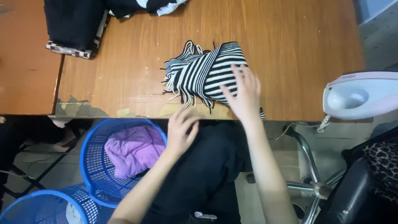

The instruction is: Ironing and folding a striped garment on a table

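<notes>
A folded black-and-white striped scarf [203,70] with fringed ends lies on the wooden table [290,45], near its front edge. My right hand [243,93] rests flat on the scarf's right part, fingers spread. My left hand [182,128] hangs loosely curled at the table's front edge, just below the scarf's fringe, holding nothing.
A blue plastic basket [93,166] with a purple cloth [134,149] stands on the floor at the left, a second blue basket [37,205] beside it. A white-and-pink iron [360,95] sits at the table's right edge. Dark folded clothes [74,23] lie at the back left. A chair [356,186] is at right.
</notes>
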